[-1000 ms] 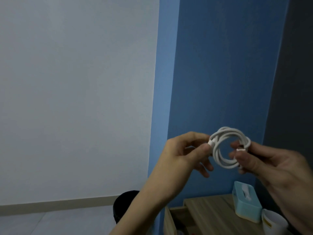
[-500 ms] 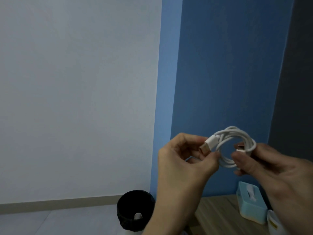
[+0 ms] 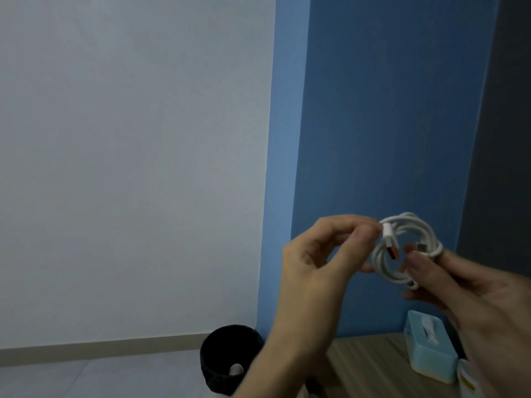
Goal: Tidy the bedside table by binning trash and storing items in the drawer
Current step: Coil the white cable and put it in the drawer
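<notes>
I hold a coiled white charging cable (image 3: pixel 402 271) up in front of the blue wall, well above the bedside table (image 3: pixel 370 360). My left hand (image 3: pixel 319 262) pinches the cable at its white USB plug, whose orange tip hangs down inside the coil. My right hand (image 3: pixel 465 288) grips the right side of the coil, with the small second plug between thumb and fingers. A black bin (image 3: pixel 227 360) stands on the floor left of the table, with something white inside.
A light blue tissue box (image 3: pixel 431 349) sits at the back right of the wooden tabletop. A white cup with a yellow mark (image 3: pixel 468 380) shows at the lower right edge. White wall and grey floor lie to the left.
The USB plug has swung from pointing left to hanging down into the coil. The view has shifted, so more of the black bin shows and the open drawer has dropped out of sight.
</notes>
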`<state>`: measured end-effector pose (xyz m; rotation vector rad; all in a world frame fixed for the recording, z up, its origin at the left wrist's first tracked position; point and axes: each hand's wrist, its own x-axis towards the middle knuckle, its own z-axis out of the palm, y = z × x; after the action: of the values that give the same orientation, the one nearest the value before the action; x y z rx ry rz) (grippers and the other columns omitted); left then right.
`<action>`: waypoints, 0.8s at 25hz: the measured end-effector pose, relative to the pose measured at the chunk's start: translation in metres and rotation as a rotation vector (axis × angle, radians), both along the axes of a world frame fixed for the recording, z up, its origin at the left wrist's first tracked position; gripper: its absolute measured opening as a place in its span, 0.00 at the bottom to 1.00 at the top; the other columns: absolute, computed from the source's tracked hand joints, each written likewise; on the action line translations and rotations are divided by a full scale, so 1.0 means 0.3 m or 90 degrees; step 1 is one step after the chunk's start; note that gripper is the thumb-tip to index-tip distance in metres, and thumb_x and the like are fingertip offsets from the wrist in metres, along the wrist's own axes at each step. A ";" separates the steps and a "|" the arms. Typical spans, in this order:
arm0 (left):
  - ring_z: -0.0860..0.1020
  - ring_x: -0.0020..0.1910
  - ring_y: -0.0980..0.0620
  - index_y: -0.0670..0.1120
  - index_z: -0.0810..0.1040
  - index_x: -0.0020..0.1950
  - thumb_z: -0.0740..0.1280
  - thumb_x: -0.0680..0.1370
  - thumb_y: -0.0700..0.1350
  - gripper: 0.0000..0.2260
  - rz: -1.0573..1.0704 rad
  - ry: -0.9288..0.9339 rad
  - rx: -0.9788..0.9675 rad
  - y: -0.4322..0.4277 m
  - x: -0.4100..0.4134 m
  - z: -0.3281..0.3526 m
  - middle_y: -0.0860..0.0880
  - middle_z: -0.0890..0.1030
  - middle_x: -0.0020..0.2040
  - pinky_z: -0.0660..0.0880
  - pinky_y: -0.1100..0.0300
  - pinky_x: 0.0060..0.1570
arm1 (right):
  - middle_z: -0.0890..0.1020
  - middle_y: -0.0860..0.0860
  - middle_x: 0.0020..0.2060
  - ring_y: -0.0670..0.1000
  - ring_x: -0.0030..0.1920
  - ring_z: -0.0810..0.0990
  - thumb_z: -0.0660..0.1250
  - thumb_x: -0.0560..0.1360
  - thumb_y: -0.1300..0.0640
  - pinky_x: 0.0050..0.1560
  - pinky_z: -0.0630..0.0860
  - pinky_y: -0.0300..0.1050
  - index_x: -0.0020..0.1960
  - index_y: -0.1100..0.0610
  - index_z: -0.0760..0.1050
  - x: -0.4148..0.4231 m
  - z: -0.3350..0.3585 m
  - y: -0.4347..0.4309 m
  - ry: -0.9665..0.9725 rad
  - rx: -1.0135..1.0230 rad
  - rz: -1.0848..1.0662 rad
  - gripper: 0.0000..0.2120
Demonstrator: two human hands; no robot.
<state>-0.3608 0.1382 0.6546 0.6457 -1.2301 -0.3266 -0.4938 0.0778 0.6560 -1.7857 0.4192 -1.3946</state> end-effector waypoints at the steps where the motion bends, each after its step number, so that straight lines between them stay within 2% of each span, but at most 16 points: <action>1: 0.80 0.39 0.55 0.40 0.81 0.42 0.71 0.70 0.41 0.05 -0.027 -0.002 0.033 -0.004 0.013 0.013 0.48 0.84 0.43 0.77 0.65 0.37 | 0.86 0.47 0.37 0.46 0.32 0.85 0.69 0.49 0.25 0.34 0.78 0.30 0.41 0.39 0.83 -0.003 0.006 0.008 0.008 -0.002 0.001 0.27; 2: 0.79 0.36 0.57 0.42 0.81 0.40 0.71 0.70 0.38 0.01 -0.058 -0.011 0.063 -0.008 0.017 0.023 0.50 0.84 0.40 0.75 0.66 0.35 | 0.86 0.46 0.37 0.45 0.32 0.84 0.68 0.49 0.25 0.33 0.77 0.28 0.40 0.37 0.83 -0.006 0.011 0.017 0.018 -0.008 0.001 0.25; 4: 0.77 0.34 0.56 0.44 0.79 0.38 0.70 0.71 0.35 0.05 -0.109 -0.021 0.110 -0.017 0.026 0.027 0.51 0.82 0.38 0.73 0.67 0.32 | 0.86 0.43 0.35 0.43 0.30 0.83 0.66 0.49 0.24 0.31 0.75 0.26 0.38 0.35 0.82 -0.009 0.022 0.030 0.037 -0.025 -0.005 0.24; 8: 0.76 0.41 0.48 0.46 0.74 0.38 0.65 0.72 0.40 0.04 -0.246 0.026 0.170 -0.023 0.035 0.032 0.40 0.78 0.43 0.73 0.65 0.29 | 0.85 0.45 0.36 0.43 0.30 0.83 0.65 0.51 0.24 0.32 0.73 0.25 0.39 0.40 0.83 -0.017 0.035 0.023 0.073 -0.068 -0.024 0.26; 12: 0.77 0.32 0.53 0.46 0.72 0.41 0.68 0.70 0.36 0.07 -0.256 0.005 0.190 -0.044 0.051 0.048 0.48 0.80 0.34 0.73 0.65 0.29 | 0.85 0.48 0.38 0.46 0.32 0.84 0.67 0.53 0.26 0.33 0.76 0.29 0.40 0.41 0.83 -0.019 0.043 0.017 0.072 -0.083 0.011 0.25; 16: 0.78 0.34 0.52 0.44 0.79 0.51 0.72 0.69 0.31 0.13 -0.168 -0.073 0.184 -0.046 0.049 0.069 0.47 0.80 0.36 0.76 0.65 0.32 | 0.86 0.45 0.39 0.45 0.32 0.84 0.66 0.52 0.25 0.33 0.77 0.28 0.39 0.38 0.82 -0.035 0.062 0.020 0.078 -0.088 0.025 0.24; 20: 0.77 0.31 0.51 0.45 0.80 0.47 0.73 0.69 0.33 0.11 -0.002 -0.148 0.119 -0.027 0.025 0.081 0.52 0.78 0.31 0.76 0.63 0.27 | 0.86 0.42 0.38 0.44 0.33 0.84 0.67 0.52 0.26 0.33 0.77 0.29 0.40 0.37 0.82 -0.041 0.070 0.034 0.073 -0.095 0.037 0.22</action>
<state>-0.3532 0.1301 0.6788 0.8606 -1.4329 -0.3807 -0.5062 0.0881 0.6769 -1.9900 0.3278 -1.3155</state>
